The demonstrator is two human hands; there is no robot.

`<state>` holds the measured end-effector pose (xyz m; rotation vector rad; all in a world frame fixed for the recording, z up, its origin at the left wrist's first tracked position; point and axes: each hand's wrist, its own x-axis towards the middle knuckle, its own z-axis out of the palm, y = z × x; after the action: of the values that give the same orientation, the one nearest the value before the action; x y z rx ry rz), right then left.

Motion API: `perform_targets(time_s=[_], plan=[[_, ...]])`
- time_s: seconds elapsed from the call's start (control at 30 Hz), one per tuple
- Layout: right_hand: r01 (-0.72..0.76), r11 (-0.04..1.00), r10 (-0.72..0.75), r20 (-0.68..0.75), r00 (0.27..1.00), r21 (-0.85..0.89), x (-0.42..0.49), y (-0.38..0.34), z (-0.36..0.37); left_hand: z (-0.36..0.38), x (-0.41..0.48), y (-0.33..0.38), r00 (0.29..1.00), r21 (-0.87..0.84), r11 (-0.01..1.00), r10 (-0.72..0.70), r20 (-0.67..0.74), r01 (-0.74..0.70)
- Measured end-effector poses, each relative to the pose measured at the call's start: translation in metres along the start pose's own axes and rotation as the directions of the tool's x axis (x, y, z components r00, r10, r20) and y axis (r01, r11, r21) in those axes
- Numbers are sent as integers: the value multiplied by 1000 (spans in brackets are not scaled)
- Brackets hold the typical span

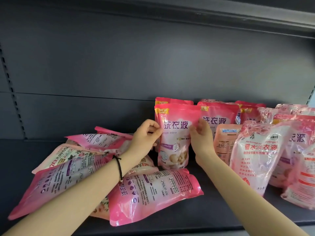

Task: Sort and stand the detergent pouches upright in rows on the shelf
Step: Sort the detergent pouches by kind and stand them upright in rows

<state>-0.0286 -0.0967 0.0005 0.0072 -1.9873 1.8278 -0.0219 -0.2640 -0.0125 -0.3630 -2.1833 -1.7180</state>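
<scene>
Overhead, another dark shelf point(221, 12) shadows the grey shelf point(213, 193) holding pouches point(173, 133).

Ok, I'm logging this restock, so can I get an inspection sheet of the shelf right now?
Surface: dark shelf, front middle bare.
Job's things: upright pouch held at both side edges; more upright pouches in rows behind and to the right; a pile of flat pouches at left.
Clutter: nothing seen.
Grippers: left hand and right hand pinch the upright pouch.
Cables: nothing seen.
Surroundings: dark back panel, upper shelf overhead.
</scene>
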Motion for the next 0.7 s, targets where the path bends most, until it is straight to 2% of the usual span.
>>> perform_targets(time_s=[0.07,0.1,0.17,0.2,0.27,0.33,0.37,0.4,0.47,0.6,0.7], plan=[[262,949,-260,40,965,-175,-17,-11,-4,-10,-6,6,998,109,993,-46,45,40],[403,883,-393,91,915,-243,-27,-16,-7,-18,-12,9,997,185,983,-23,75,8],[628,696,-568,269,778,-347,-48,-29,-17,-41,-28,15,977,373,914,95,189,-160],[706,600,-594,382,708,-377,-57,-33,-23,-54,-40,19,949,475,839,141,281,-266],[808,431,-565,578,589,-402,-76,-37,-34,-79,-65,26,869,656,590,185,459,-472],[850,311,-474,705,527,-426,-92,-40,-41,-98,-84,29,785,723,306,230,576,-620],[859,261,-416,752,511,-440,-99,-43,-42,-105,-91,29,756,722,223,226,615,-655],[869,208,-361,791,494,-448,-103,-44,-43,-109,-96,27,741,717,189,209,639,-671],[890,117,-270,848,455,-440,-109,-48,-42,-117,-101,19,746,721,191,169,644,-666],[906,66,-176,889,423,-418,-120,-57,-36,-135,-100,1,809,793,162,92,580,-587],[916,30,-141,906,399,-399,-132,-61,-29,-147,-104,-6,831,820,143,32,556,-554]])
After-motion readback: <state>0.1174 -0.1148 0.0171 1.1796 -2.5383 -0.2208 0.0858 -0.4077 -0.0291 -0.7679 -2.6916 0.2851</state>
